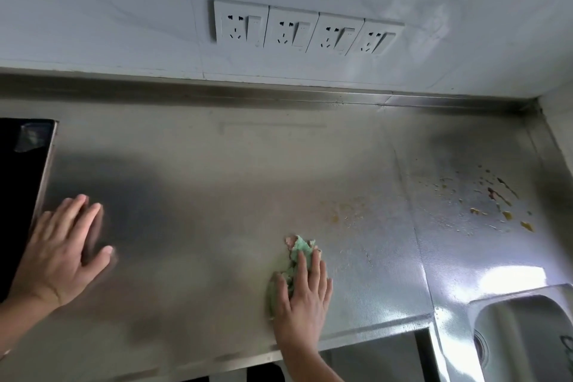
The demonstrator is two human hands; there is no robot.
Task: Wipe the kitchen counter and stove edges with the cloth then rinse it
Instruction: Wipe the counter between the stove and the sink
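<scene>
A crumpled green cloth (296, 256) lies on the stainless steel counter (201, 195), near its front edge. My right hand (302, 298) presses flat on top of the cloth, fingers spread over it. My left hand (62, 248) rests flat and open on the counter, right beside the edge of the black stove top (18, 195) at the left. Yellow and brown food crumbs and splatters (496, 201) are scattered on the counter's right part, and a fainter yellowish smear (344, 211) lies just beyond the cloth.
A steel sink (521, 338) is set into the counter at the lower right. A row of several white wall sockets (307, 29) is mounted on the white backsplash. The counter ends in a corner at the far right wall.
</scene>
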